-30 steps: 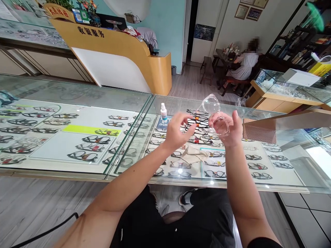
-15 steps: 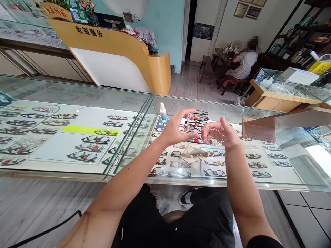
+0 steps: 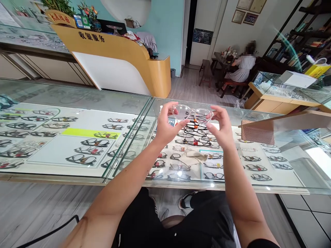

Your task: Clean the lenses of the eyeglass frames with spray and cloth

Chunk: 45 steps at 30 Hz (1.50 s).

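Observation:
Between my two hands, a pair of clear-framed eyeglasses [image 3: 192, 111] is held up above the glass counter, lenses side by side. My left hand [image 3: 168, 124] pinches its left side between thumb and fingers. On the other side, my right hand [image 3: 219, 125] grips the right edge in the same way. Beneath them, rows of dark-framed glasses [image 3: 195, 142] show on the counter. A beige cloth [image 3: 192, 156] lies crumpled on the counter nearer my body. The white bottle is mostly hidden behind my left hand.
The glass counter [image 3: 139, 177] spans the view, with more eyeglasses at left and right. A brown wooden board-like object [image 3: 258, 131] stands on the right. Beyond are a cashier desk [image 3: 157, 75] and a seated person [image 3: 244, 67] at a table.
The clear glasses have been turned from a tilted, angled pose to facing level. My right hand has moved up and now grips their right edge; my left hand shifted slightly left.

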Each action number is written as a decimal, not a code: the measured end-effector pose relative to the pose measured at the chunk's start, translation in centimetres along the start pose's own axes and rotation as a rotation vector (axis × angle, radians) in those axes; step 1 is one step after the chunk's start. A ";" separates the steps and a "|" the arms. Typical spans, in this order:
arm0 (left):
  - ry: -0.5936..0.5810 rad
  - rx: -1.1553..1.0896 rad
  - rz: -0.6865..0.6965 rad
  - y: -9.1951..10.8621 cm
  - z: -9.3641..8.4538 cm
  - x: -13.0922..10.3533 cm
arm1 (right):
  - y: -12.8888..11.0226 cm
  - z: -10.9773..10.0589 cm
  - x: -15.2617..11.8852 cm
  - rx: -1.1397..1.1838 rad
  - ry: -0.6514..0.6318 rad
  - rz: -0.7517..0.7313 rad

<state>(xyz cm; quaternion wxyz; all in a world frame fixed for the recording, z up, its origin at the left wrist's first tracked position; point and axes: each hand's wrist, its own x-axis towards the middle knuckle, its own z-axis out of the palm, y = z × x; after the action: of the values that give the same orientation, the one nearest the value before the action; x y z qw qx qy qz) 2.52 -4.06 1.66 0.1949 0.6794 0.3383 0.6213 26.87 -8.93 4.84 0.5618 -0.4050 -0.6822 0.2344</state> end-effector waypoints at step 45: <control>0.094 0.029 0.124 8.4 -3.4 9.7 | -7.9 -0.6 7.5 -0.072 0.122 -0.100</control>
<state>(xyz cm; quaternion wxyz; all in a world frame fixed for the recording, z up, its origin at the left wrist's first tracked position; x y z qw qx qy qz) 0.97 -3.61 14.86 0.1301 0.6718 0.3136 0.6584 24.85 -7.33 15.42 0.5984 -0.4042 -0.6740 0.1561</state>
